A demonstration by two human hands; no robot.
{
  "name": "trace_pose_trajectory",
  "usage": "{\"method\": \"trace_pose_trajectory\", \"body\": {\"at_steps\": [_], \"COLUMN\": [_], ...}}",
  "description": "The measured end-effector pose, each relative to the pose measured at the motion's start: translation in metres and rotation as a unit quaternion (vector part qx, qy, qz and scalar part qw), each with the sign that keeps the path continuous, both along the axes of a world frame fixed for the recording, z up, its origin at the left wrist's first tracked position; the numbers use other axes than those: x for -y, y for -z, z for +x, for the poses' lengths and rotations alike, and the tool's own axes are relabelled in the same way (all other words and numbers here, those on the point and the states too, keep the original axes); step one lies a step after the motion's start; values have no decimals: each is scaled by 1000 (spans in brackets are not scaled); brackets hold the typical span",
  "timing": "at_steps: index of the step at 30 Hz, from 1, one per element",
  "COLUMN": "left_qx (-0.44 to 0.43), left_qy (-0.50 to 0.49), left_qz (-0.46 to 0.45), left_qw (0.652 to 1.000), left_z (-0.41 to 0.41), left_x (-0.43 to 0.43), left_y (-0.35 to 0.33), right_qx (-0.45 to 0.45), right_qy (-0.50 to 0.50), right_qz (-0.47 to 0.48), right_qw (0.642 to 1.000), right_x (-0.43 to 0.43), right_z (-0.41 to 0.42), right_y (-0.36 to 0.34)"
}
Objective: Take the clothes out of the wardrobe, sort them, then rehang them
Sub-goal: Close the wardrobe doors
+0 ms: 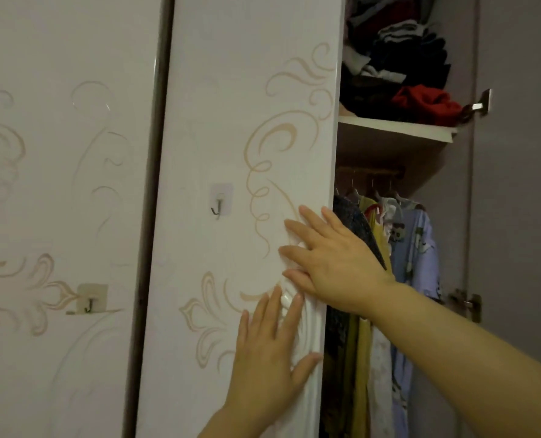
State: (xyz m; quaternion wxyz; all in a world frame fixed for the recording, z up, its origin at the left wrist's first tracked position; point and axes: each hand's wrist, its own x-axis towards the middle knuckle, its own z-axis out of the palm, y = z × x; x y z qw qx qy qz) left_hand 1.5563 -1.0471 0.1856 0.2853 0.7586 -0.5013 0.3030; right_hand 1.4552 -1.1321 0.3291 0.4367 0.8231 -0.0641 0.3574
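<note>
Hands flat on door [231, 121]; clothes [417, 248] inside.
Left hand [272, 352] and right hand [329, 263] press, spread, at door edge; clothes hang just right of it. Risk: door slips, nipping fingers [294, 229] or snagging nearest garment.

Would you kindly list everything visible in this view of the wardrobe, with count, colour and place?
wardrobe door: one, white with beige swirls, centre.
second door: one, same pattern, left.
adhesive hooks: two, clear with metal, one on each door.
shelf: one, white, upper right.
folded clothes: a pile, dark, grey and red, on the shelf.
hanging clothes: several, dark, yellow, white and lilac, under the shelf.
hinges: two, metal, far right.
left hand: one, flat on the wardrobe door's edge, low.
right hand: one, flat on it, above the left hand.
</note>
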Motion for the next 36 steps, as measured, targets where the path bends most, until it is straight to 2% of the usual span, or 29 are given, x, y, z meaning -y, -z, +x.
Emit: {"method": "trace_pose_trajectory", "body": {"at_steps": [9, 17, 23, 28, 33, 36], "left_qx": [53, 154, 197, 196, 207, 213], "left_qy": [-53, -53, -44, -47, -31, -29], "left_qz": [3, 5, -2, -21, -63, -67], "left_qw": [997, 987, 979, 979, 976, 974], "left_z": [18, 66, 106, 134, 147, 150], "left_x": [64, 115, 151, 178, 190, 192], "left_y": [12, 21, 19, 28, 31, 32], "right_qx": [17, 66, 54, 39, 81, 89], "right_qy": [-67, -19, 26, 36, -19, -17], "right_qz": [22, -12, -16, -7, 1, 13], "right_qw": [997, 998, 998, 999, 997, 996], "right_x": [82, 134, 173, 199, 214, 217], "right_z": [18, 52, 77, 101, 116, 121], "right_y": [14, 30, 35, 36, 40, 46]}}
